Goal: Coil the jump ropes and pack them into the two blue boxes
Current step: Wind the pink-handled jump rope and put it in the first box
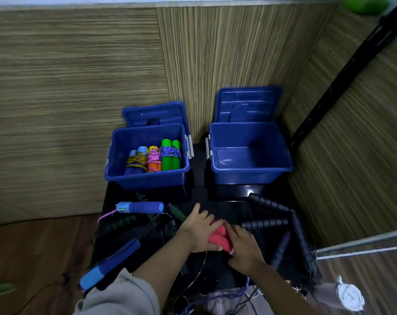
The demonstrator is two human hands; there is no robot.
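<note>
Two open blue boxes stand at the back of a black table (199,164). The left box (115,173) holds three coiled ropes: blue-handled, orange-handled and green-handled. The right box (252,176) has nothing in it. At the table's front, a pair of red rope handles (220,238) lies between my hands. My left hand (198,230) curls round them from the left, and my right hand (244,248) holds them from the right. Loose ropes lie around: a blue handle (140,206), another blue handle (111,262), black-green handles (122,222) and several black ribbed handles (268,203).
Both box lids (247,103) stand upright behind the boxes against a wood-grain wall. A black pole (343,87) slants along the right. A white round object (349,296) sits at the lower right. Thin cords (218,294) trail off the table's front edge.
</note>
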